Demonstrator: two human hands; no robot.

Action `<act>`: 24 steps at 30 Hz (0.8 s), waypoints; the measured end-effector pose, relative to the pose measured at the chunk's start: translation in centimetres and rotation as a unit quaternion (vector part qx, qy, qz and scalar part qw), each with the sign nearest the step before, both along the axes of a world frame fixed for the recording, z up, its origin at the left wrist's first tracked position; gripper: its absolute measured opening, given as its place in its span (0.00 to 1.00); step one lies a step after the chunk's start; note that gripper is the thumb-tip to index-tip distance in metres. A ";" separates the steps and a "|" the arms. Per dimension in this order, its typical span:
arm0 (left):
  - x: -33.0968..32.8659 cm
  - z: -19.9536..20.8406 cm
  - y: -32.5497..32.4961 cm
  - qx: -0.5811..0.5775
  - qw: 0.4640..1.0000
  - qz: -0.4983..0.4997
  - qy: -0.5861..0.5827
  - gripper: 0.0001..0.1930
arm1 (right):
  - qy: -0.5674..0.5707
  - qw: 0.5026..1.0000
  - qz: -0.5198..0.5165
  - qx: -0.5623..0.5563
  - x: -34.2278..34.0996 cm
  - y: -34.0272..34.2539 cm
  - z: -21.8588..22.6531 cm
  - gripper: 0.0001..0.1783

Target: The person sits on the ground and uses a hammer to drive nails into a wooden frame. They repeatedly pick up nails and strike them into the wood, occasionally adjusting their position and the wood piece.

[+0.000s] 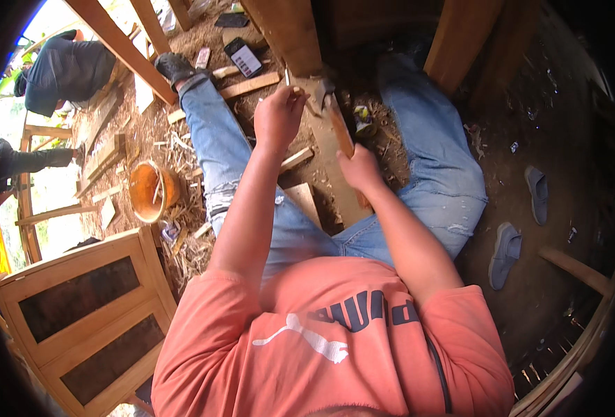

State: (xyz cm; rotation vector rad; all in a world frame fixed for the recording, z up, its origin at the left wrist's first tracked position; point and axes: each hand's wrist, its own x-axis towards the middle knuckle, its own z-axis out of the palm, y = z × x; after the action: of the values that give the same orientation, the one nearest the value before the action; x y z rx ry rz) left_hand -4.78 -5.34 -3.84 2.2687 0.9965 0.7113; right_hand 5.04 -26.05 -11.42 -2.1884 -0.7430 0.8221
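My right hand (360,169) is wrapped around the wooden handle of a hammer (339,126). Its dark head points away from me, over a wooden board (335,163) lying between my legs. To the left, my left hand (277,117) is raised with its fingers pinched together. A thin white stick (287,76) shows just beyond those fingers, and its lower end seems to be held in them. How far it runs into the grip is hidden. Near the hammer's head stands the foot of a thick wooden post (290,42).
Wood shavings and offcuts (250,86) litter the ground around a phone (243,57). An orange bucket (153,191) and a panelled wooden frame (88,292) are on the left. Grey shoes (505,256) lie at the right. A person (71,73) bends over at the far left.
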 end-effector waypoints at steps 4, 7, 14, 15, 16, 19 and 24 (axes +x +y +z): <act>0.3 -0.3 0.3 0.020 0.999 0.005 -0.031 0.14 | 0.087 0.996 -0.022 0.029 0.4 0.1 0.8 0.24; 0.7 0.6 -0.4 0.018 0.999 0.015 -0.024 0.15 | 0.090 0.995 -0.017 0.029 0.2 0.1 -0.2 0.24; 2.3 0.7 -0.6 -0.008 0.999 0.026 0.017 0.15 | 0.089 0.995 -0.011 0.037 0.6 -0.5 -4.5 0.19; 2.5 0.9 -0.8 -0.023 0.999 0.032 0.019 0.14 | 0.084 0.996 -0.011 0.039 0.7 -0.5 -4.7 0.19; 2.7 1.1 -1.1 -0.038 0.998 0.038 0.021 0.14 | 0.078 0.996 -0.010 0.041 0.8 -0.5 -4.8 0.19; 3.0 1.4 -1.0 -0.054 0.998 0.006 -0.007 0.13 | 0.074 0.996 -0.014 0.041 0.9 -0.6 -4.9 0.19; 2.4 1.2 -0.2 -0.023 0.998 -0.037 0.041 0.12 | 0.132 0.991 -0.026 0.016 0.6 -0.3 -1.3 0.24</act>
State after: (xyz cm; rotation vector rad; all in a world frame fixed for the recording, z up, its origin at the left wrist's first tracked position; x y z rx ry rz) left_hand -2.36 -5.49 -2.59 2.2972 0.9503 0.5632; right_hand 5.63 -26.32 -12.76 -2.0102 -0.5618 1.0418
